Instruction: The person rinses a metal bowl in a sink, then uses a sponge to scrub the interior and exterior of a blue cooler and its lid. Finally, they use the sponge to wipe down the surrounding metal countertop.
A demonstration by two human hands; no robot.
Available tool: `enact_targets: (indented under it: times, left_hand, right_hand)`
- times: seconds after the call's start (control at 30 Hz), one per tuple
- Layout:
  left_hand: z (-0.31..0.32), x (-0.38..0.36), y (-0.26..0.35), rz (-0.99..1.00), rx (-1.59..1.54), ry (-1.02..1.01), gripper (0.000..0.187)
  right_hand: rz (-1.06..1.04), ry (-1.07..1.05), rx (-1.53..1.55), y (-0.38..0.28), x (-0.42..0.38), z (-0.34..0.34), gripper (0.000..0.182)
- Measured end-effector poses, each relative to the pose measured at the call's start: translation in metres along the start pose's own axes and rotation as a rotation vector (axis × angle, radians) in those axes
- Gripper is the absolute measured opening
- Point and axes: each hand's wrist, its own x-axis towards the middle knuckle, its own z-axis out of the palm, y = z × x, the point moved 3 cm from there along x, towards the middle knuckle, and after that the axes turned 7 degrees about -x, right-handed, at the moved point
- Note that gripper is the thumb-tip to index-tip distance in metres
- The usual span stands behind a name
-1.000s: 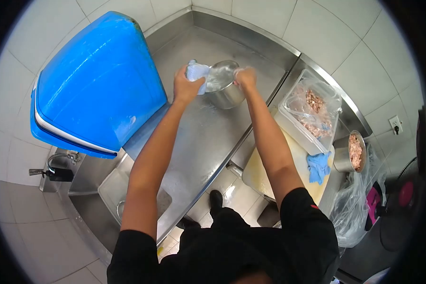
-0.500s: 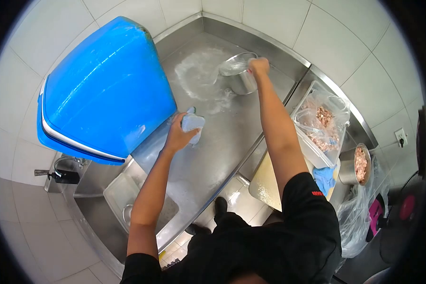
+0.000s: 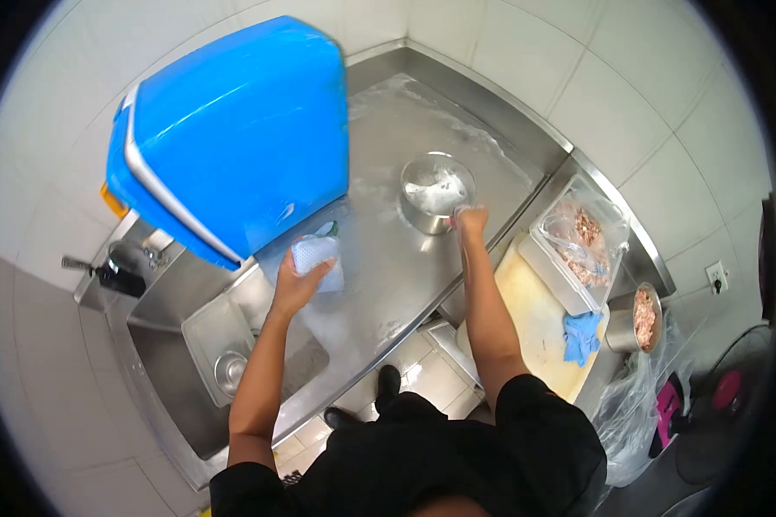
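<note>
My left hand is closed around a folded light blue cleaning cloth, which has a bit of green at its top edge. It is just above the wet steel counter, beside the lower corner of a big blue cooler. My right hand grips a round metal saucepan at its near right side. The saucepan is roughly upright over the counter, with some whitish liquid or foam inside. My fingers hide its handle.
The tilted cooler covers the counter's left side. At lower left is a sink with a pale tray and a metal bowl. On the right are a yellowish cutting board, a plastic tub, a blue cloth and a meat-filled pot.
The saucepan has gone from tipped to roughly upright and moved nearer to me. Foamy water on the counter has spread toward the back edge. My left hand has shifted slightly down with the cloth.
</note>
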Motion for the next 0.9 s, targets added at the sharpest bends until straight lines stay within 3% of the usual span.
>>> enact_targets:
  times: [0.17,0.27,0.37,0.43,0.47,0.53,0.57,0.6,0.67,0.73,0.77,0.9]
  left_hand:
    - [-0.045,-0.042,0.030,0.102,0.005,0.048,0.065]
    - [-0.079,-0.069,0.053,0.147,-0.032,0.112,0.063]
    - [-0.128,-0.112,0.069,0.131,0.111,0.245,0.067]
    - [-0.152,-0.136,0.068,0.070,0.398,0.282,0.075]
    - [-0.169,-0.147,0.063,0.068,0.397,0.309,0.075]
    - [-0.202,-0.172,0.056,0.133,0.774,0.299,0.084]
    - [-0.221,-0.187,0.057,-0.008,0.786,0.317,0.092]
    - [-0.238,-0.202,0.070,-0.015,0.789,0.337,0.092]
    - [-0.275,-0.233,0.094,-0.007,1.025,0.539,0.093]
    - [-0.310,-0.266,0.115,0.192,0.900,0.752,0.090]
    - [-0.320,-0.286,0.125,0.298,0.871,0.873,0.079]
    - [-0.344,-0.384,0.128,0.277,0.730,1.010,0.059]
  right_hand:
    - [-0.003,-0.264,0.042,0.041,-0.082,0.041,0.020]
    - [-0.057,-0.458,-0.056,0.064,-0.148,0.087,0.016]
    - [0.031,-0.584,-0.172,0.071,-0.234,0.127,0.017]
    - [-0.016,-0.800,-0.192,0.082,-0.287,0.148,0.017]
    - [-0.020,-0.825,-0.202,0.087,-0.314,0.160,0.017]
    - [-0.036,-0.931,-0.208,0.087,-0.378,0.193,0.014]
    - [-0.029,-0.970,-0.241,0.095,-0.402,0.210,0.013]
    - [-0.019,-1.008,-0.275,0.103,-0.424,0.228,0.011]
    - [0.169,-1.060,-0.265,0.108,-0.476,0.258,0.010]
    - [0.188,-1.158,-0.232,0.121,-0.520,0.296,0.009]
    - [0.201,-1.186,-0.210,0.128,-0.538,0.319,0.010]
    - [0.263,-1.135,-0.066,0.141,-0.606,0.406,0.005]
